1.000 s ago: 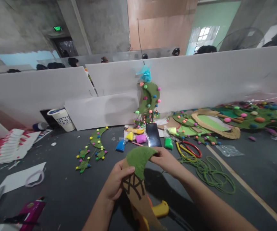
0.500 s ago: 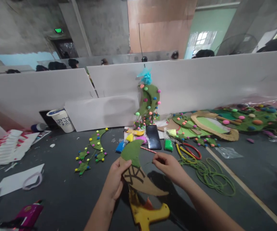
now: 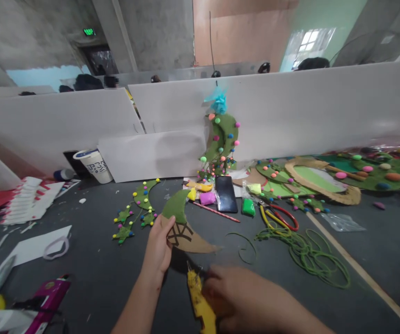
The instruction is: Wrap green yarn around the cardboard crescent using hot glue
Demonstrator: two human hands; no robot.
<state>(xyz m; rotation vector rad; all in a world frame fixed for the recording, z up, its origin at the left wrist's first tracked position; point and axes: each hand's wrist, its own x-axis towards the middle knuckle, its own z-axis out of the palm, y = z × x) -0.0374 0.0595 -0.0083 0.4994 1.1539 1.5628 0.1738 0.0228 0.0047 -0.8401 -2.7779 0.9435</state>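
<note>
My left hand (image 3: 158,243) pinches a crescent moon cutout (image 3: 188,240), its upper part covered in green felt and the rest bare brown cardboard with dark marker strokes. Below it is a yellow glue gun (image 3: 200,299), nozzle pointing away from me. My right hand (image 3: 233,294), blurred by motion, has its fingers curled at the gun's handle, which it largely hides. A short green cord (image 3: 247,248) lies loose on the dark table. Left of the cutout rests a finished green crescent with hanging stars (image 3: 142,197), dotted with small pompoms.
Behind are a phone (image 3: 225,194), clay packets (image 3: 207,198) and a striped stick (image 3: 217,212). Red-handled pliers (image 3: 283,215) and a green cord tangle (image 3: 307,250) lie right. A decorated crescent (image 3: 225,134) hangs before the white partition (image 3: 290,111). A paper cup (image 3: 97,166) stands left.
My right hand has left the cutout's right side, dropping the green cord onto the table, and come down to the glue gun, which has turned. My left hand and cutout shifted slightly left.
</note>
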